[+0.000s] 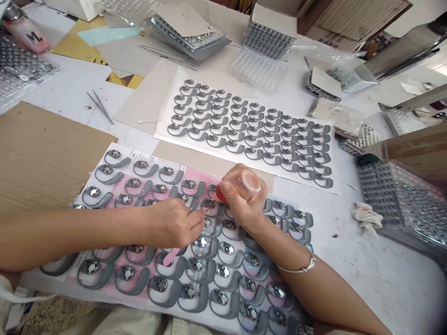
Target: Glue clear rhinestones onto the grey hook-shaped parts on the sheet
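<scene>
My left hand (pixel 181 223) is closed on a slim pink stick (pixel 171 256); its wide, flat end sticks out below my fingers. The stick's thin tip reaches a round metal setting (pixel 209 204) on one of the grey curved pieces. Just to the right, my right hand (pixel 246 200) wraps around a small clear squeeze bottle (pixel 249 181), tilted with its red end (pixel 220 193) down and to the left, close above the same row. Rows of grey curved pieces (pixel 222 297) with shiny round settings cover the pink and white sheet (pixel 168 158) beneath both hands.
Beyond lies a white sheet (pixel 166 117) with more rows of grey pieces. Tweezers (pixel 100 107) and a cotton swab (pixel 149 121) are left of it. Cardboard (pixel 33 156) lies at left, a crumpled tissue (pixel 367 217) at right. Stacked trays (pixel 268 37) stand behind.
</scene>
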### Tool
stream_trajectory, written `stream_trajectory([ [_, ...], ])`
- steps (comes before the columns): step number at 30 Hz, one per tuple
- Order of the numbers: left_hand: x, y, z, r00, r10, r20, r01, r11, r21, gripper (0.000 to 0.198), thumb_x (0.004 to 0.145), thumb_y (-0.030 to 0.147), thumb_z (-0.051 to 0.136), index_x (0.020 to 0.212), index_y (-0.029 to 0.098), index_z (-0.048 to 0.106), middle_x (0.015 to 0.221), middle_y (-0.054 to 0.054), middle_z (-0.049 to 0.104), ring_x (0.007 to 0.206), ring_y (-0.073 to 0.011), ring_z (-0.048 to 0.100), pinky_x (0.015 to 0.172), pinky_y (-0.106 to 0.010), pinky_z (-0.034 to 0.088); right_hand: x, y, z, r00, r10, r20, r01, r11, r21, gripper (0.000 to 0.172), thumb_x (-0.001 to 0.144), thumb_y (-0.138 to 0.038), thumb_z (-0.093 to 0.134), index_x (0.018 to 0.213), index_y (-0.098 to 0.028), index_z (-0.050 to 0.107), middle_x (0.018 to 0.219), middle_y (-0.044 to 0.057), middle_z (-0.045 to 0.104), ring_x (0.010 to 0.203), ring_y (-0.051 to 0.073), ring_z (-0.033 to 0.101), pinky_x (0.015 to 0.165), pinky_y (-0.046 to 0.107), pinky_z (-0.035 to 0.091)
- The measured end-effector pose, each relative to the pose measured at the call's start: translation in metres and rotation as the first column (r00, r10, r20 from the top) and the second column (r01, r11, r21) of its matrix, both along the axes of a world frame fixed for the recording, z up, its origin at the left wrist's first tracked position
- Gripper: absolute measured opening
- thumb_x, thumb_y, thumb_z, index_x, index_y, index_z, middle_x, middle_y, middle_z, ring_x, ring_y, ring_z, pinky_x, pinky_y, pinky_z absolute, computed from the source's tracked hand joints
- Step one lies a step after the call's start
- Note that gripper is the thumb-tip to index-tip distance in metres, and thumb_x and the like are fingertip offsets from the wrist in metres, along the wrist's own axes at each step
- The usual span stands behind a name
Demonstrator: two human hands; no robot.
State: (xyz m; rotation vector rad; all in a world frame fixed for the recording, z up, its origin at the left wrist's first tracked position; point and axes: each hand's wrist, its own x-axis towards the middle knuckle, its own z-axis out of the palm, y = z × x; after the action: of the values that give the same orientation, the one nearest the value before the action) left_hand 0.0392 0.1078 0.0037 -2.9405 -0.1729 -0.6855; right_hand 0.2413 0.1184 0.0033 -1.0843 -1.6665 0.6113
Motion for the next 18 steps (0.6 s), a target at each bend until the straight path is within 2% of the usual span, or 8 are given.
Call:
stream_trajectory([
  [6,0.0002,0.0005,0.0,1.0,0.0,0.016,0.0,1.0,-0.002,0.019,0.084,0.001,0.049,0.088,0.005,0.067,0.094,-0.016,0.072,0.052,-0.0153,0.064,0.041,-0.028,0.054,-0.0012,-0.0002,0.0018,1.0,0.024,-0.017,-0.022,0.998,0.065,0.026,0.084,-0.03,0.064,0.063,-0.019,0.055,0.06,0.001,0.058,0.057,0.014,0.052,0.057,0.031,0.042],
  [18,0.0006,0.0005,-0.0029,0.999,0.013,0.03,-0.014,0.999,0.033,0.015,0.083,0.003,0.052,0.086,0.006,0.066,0.092,-0.015,0.072,0.049,-0.0132,0.06,0.04,-0.026,0.052,-0.0031,-0.0019,0.0042,1.0,-0.001,-0.018,0.002,0.998,0.064,0.027,0.084,-0.033,0.064,0.063,-0.019,0.056,0.06,0.002,0.057,0.055,0.014,0.053,0.055,0.032,0.044],
])
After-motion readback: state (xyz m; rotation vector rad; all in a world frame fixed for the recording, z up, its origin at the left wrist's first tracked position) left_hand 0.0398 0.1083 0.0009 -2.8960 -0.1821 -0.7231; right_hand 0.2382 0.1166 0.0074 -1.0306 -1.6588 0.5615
